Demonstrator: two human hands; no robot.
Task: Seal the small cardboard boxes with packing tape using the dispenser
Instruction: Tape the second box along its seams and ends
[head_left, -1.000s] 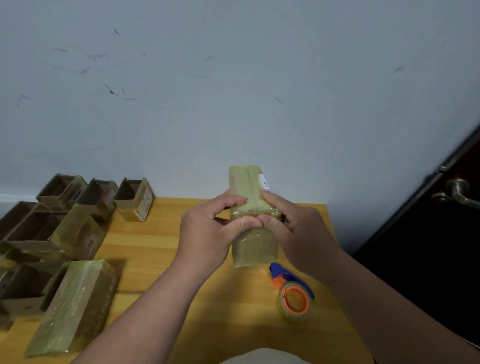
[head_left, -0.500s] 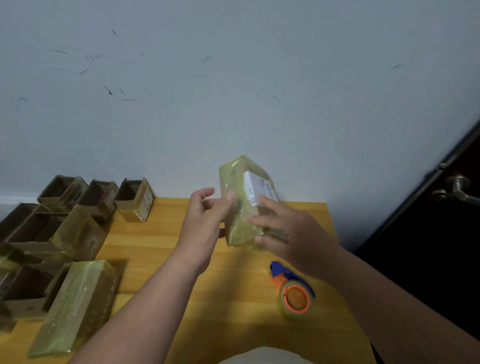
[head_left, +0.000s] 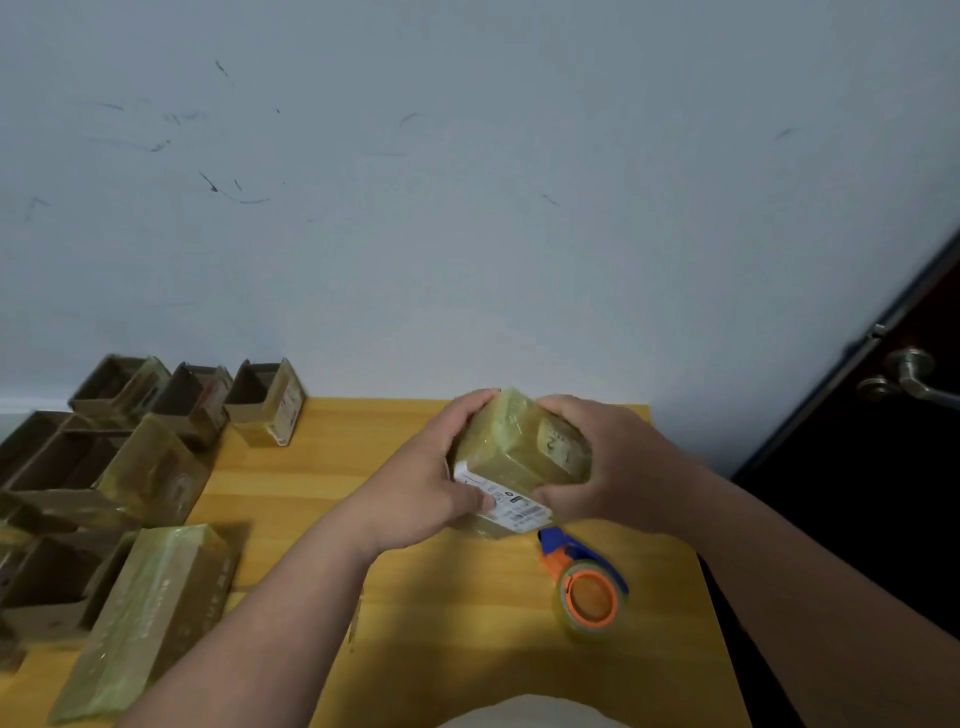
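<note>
Above the table, 2 hands, left and right, gripped the taped box; dispenser lay just below. Risk: slick tape w/ loose hold, box may slip.

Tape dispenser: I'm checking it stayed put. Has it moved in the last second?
No. The tape dispenser lies at the same spot near the table's right edge.

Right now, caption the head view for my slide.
Both hands, left and right, hold a taped box above the tape dispenser.
</note>
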